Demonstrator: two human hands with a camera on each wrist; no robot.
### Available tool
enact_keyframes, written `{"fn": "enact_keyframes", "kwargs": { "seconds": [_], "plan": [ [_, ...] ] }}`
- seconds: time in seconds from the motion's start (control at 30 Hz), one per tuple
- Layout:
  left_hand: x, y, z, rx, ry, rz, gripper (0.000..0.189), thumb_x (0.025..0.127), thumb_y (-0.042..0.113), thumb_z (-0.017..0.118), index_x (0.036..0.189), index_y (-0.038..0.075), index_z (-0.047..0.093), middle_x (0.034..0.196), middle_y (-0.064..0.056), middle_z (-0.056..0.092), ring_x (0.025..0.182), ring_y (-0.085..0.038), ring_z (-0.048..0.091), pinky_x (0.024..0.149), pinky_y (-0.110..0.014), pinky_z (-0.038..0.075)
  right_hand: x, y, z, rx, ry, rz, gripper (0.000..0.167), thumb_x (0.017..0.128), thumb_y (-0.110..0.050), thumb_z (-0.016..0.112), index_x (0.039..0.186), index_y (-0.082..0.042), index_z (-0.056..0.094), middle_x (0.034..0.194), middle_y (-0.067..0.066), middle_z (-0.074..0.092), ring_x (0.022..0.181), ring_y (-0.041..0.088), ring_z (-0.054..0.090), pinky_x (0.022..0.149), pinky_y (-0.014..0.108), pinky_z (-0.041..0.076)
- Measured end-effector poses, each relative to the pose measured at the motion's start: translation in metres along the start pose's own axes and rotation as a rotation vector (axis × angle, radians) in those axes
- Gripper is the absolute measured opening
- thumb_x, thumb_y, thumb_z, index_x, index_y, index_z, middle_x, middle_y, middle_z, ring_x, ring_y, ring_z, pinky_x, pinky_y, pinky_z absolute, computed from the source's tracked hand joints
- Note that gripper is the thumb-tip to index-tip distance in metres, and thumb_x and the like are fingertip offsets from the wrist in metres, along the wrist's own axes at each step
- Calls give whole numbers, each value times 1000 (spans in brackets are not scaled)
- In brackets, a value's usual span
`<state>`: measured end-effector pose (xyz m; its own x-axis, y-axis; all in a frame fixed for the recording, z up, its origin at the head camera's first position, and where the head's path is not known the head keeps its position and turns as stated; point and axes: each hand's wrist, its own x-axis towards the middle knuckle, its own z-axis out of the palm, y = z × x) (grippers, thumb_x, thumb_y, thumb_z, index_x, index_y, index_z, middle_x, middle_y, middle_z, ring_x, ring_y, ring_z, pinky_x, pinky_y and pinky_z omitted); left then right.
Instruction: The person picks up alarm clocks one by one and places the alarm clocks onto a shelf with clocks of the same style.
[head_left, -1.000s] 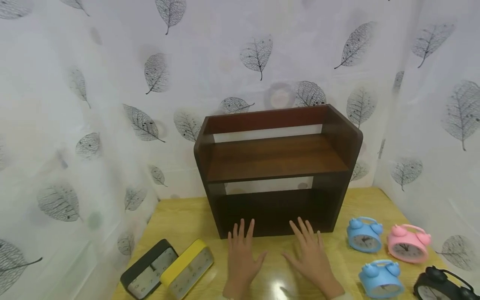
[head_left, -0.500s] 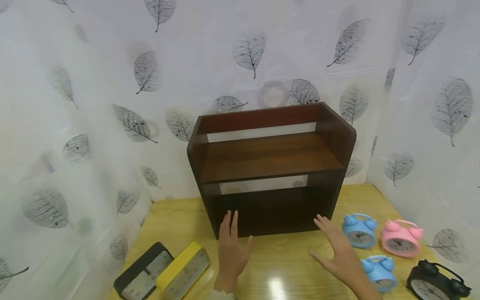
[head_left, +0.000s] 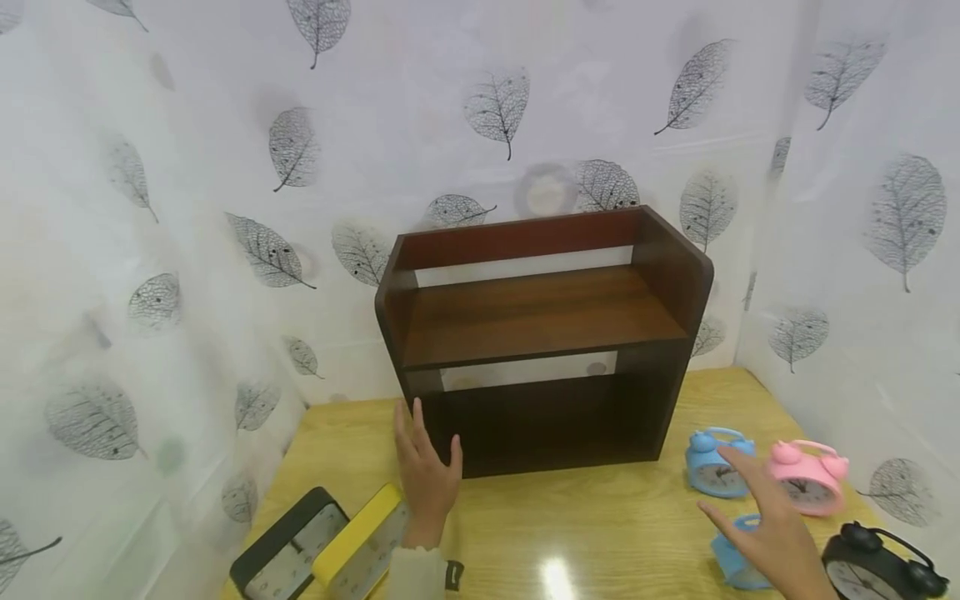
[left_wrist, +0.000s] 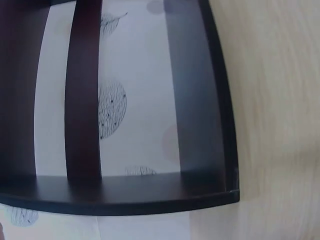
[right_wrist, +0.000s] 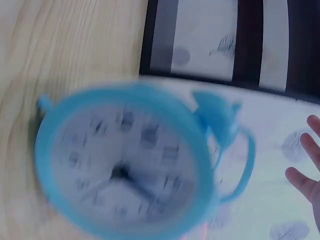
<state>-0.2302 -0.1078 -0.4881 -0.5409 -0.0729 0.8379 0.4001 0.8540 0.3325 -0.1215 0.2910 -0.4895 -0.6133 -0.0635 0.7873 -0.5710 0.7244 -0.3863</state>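
In the head view my left hand (head_left: 426,479) hovers with fingers spread before the left foot of a dark brown two-tier shelf (head_left: 543,317). Just beside that hand lies a yellow box-shaped thing (head_left: 360,533) with a pale front. My right hand (head_left: 780,537), thumb and fingers apart, reaches over the nearer blue twin-bell alarm clock (head_left: 731,557), hiding part of it. Another blue alarm clock (head_left: 720,467) stands just behind. Filling much of the right wrist view is a blue alarm clock's dial (right_wrist: 125,165), blurred, with my fingertips at the right edge. Both hands hold nothing.
A black box-shaped thing (head_left: 288,542) lies left of the yellow one. Pink (head_left: 810,479) and black (head_left: 877,567) twin-bell alarm clocks stand on the right of the wooden table (head_left: 570,517). Leaf-patterned sheeting (head_left: 487,192) hangs behind and on both sides.
My hands have parted: the left moved left toward the yellow box-shaped thing, the right moved right from before the shelf to over the nearer blue alarm clock. The view shifted slightly.
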Motion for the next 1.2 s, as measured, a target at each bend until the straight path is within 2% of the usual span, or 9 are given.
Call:
{"fn": "enact_keyframes", "kwargs": {
  "seconds": [0.23, 0.4, 0.5, 0.57, 0.63, 0.7, 0.87, 1.0, 1.2],
  "plan": [
    [12, -16, 1, -66, -71, -166, 85, 80, 14, 71, 146, -2, 20, 146, -27, 27, 131, -41, 36, 96, -53, 44, -14, 16, -19, 8, 45, 16, 77, 80, -54, 65, 121, 10, 56, 132, -4, 54, 126, -5, 42, 101, 4, 29],
    [20, -23, 4, -197, -207, -354, 76, 87, 12, 65, 147, 3, 20, 144, -23, 33, 129, -39, 40, 100, -52, 42, -29, 24, -25, 3, 71, 117, 71, 62, -20, 87, 121, 7, 58, 131, -17, 52, 123, -10, 43, 98, 1, 28],
    [24, -25, 6, -253, -253, -436, 67, 89, 12, 62, 144, 0, 26, 141, -23, 37, 128, -39, 41, 103, -52, 38, -36, 27, -28, -30, 72, 203, 76, 53, -3, 87, 123, 5, 57, 130, -27, 47, 121, -17, 39, 93, -3, 26],
    [25, -26, 7, -259, -271, -470, 63, 89, 11, 61, 142, -2, 30, 139, -24, 41, 127, -39, 42, 105, -52, 37, -41, 28, -30, -58, 52, 277, 76, 56, -2, 86, 125, 2, 55, 129, -33, 43, 119, -21, 35, 91, -5, 22],
    [27, -27, 8, -257, -274, -492, 59, 89, 11, 60, 139, -5, 34, 136, -25, 45, 124, -40, 45, 103, -52, 38, -45, 30, -33, -79, 9, 367, 74, 62, -3, 84, 129, 0, 53, 129, -34, 40, 116, -25, 30, 88, -6, 19],
    [30, -27, 9, -249, -277, -504, 55, 89, 11, 60, 137, -6, 38, 132, -26, 50, 121, -40, 50, 100, -51, 42, -49, 31, -37, -121, -86, 507, 73, 71, -13, 80, 136, -5, 47, 130, -32, 39, 119, -11, 39, 97, 9, 32],
    [35, -30, 13, -214, -267, -517, 41, 91, 14, 58, 127, -4, 49, 120, -24, 61, 110, -40, 59, 91, -51, 48, -58, 42, -44, -116, -318, 708, 70, 83, -30, 72, 141, -6, 39, 111, -44, 30, 94, -23, 35, 75, 21, 45],
    [37, -33, 17, -196, -255, -532, 36, 91, 14, 57, 122, -3, 53, 113, -25, 64, 103, -42, 62, 86, -52, 49, -63, 49, -43, -41, -369, 673, 59, 82, -24, 72, 134, -10, 48, 104, -52, 27, 91, -36, 24, 68, 8, 39],
    [36, -37, 21, -177, -301, -541, 32, 93, 14, 55, 120, -2, 54, 112, -25, 65, 102, -42, 62, 85, -52, 50, -68, 54, -40, -59, -399, 609, 52, 77, -23, 77, 123, -12, 57, 106, -53, 26, 92, -34, 24, 63, 17, 47]
  ]
}}
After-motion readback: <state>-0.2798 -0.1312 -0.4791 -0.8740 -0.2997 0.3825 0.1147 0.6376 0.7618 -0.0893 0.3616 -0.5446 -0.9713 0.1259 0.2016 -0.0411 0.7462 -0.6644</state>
